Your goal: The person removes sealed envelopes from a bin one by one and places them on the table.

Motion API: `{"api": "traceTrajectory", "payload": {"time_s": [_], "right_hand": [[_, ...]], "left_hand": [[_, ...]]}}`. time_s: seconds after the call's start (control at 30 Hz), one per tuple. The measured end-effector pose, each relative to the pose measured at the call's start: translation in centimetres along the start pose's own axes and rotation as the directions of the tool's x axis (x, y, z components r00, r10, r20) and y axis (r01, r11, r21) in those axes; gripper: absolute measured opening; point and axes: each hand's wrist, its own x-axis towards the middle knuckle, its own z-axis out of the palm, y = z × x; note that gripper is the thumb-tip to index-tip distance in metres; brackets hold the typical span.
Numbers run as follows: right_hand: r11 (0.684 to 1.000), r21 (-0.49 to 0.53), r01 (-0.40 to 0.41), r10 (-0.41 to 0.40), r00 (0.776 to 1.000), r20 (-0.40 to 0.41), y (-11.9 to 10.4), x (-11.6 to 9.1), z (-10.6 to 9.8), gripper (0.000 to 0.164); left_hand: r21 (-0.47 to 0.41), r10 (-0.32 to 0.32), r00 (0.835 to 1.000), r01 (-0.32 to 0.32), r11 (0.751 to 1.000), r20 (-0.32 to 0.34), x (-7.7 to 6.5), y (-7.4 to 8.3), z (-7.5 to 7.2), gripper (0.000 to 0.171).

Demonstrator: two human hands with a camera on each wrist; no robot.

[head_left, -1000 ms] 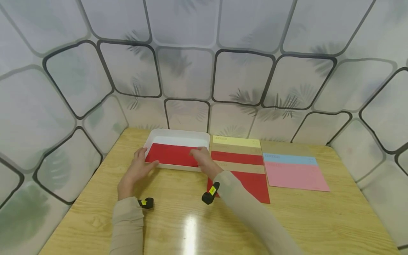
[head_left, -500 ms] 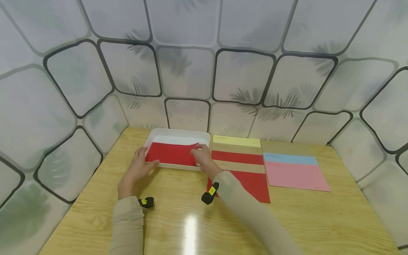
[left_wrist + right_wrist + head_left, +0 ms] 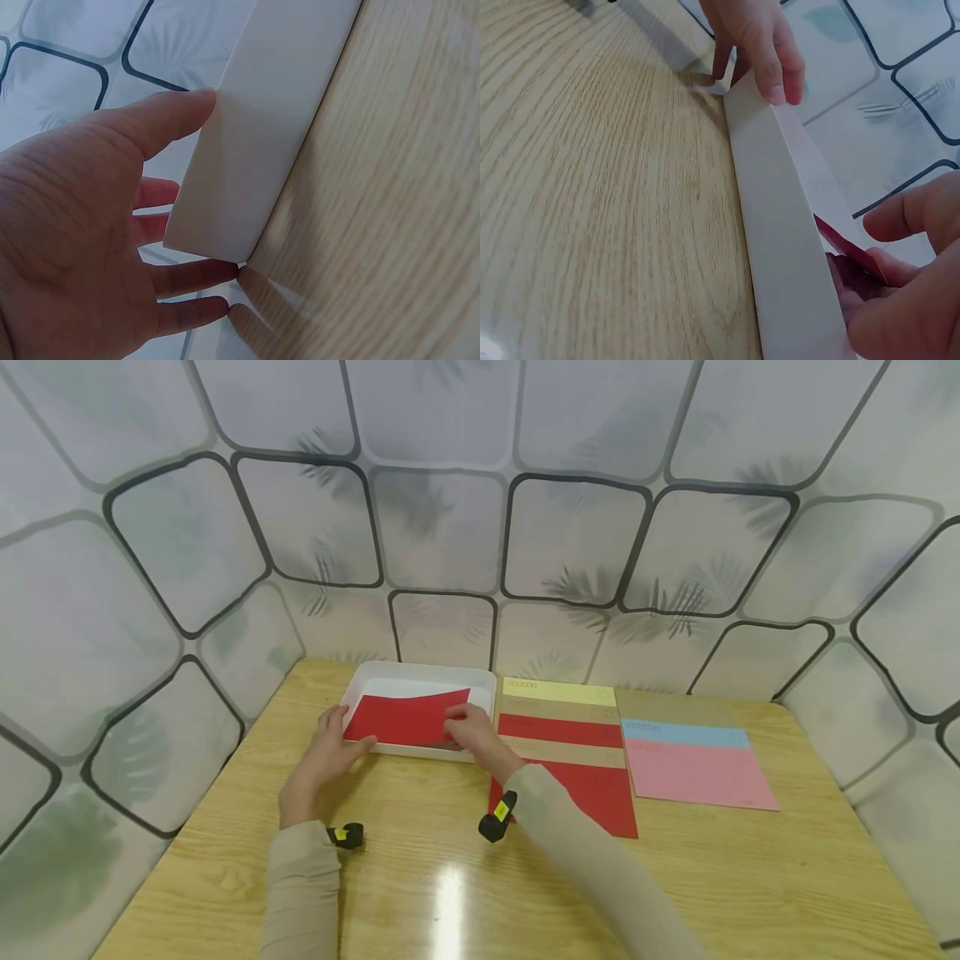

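Observation:
A white tray (image 3: pixel 420 672) stands at the back left of the table with a red envelope (image 3: pixel 405 720) in it. My left hand (image 3: pixel 324 758) holds the tray's front left corner, thumb at the front rim and fingers spread around the left side. In the left wrist view, two lower fingertips (image 3: pixel 199 277) reach the outside of that corner. My right hand (image 3: pixel 474 733) pinches the right end of the red envelope, which bows upward, its far right corner raised. Seen from the right wrist, some fingers lie beneath the envelope's red edge (image 3: pixel 851 247).
To the tray's right, overlapping envelopes lie in a column, with a yellow envelope (image 3: pixel 558 691) at the back and a red one (image 3: pixel 588 802) in front, partly under my right sleeve. Farther right lie a blue envelope (image 3: pixel 686 732) and a pink one (image 3: pixel 701 774). A patterned wall (image 3: pixel 450 535) rises behind.
The right end of the red envelope has come up from lying flat and shifted slightly left, and it now bends. My right hand has moved slightly with it; the left hand stays put.

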Motion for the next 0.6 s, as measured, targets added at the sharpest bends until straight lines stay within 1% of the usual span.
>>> {"api": "traceTrajectory", "payload": {"time_s": [0.13,0.3,0.37,0.43,0.6], "right_hand": [[0.998,-0.034,0.048,-0.047,0.998,0.030,-0.01,-0.08,0.18,0.046],[0.997,-0.059,0.057,-0.055,0.998,0.038,-0.09,-0.15,0.28,0.055],[0.997,-0.050,0.056,-0.054,0.998,0.039,-0.08,-0.13,0.32,0.057],[0.998,-0.021,0.055,-0.054,0.998,0.041,-0.07,-0.09,0.36,0.058],[0.994,0.107,0.039,-0.042,0.999,0.025,-0.01,0.01,0.38,0.056]], "left_hand": [[-0.003,0.002,1.000,-0.002,1.000,-0.004,-0.07,0.02,0.01,0.088],[0.002,0.005,1.000,-0.005,1.000,-0.003,-0.08,-0.02,0.03,0.089],[0.005,0.010,1.000,-0.010,1.000,-0.004,-0.04,-0.04,0.04,0.089],[0.005,0.016,1.000,-0.016,1.000,-0.005,0.02,-0.08,0.04,0.088],[0.010,0.021,1.000,-0.021,1.000,-0.010,0.16,-0.25,0.08,0.087]]}}
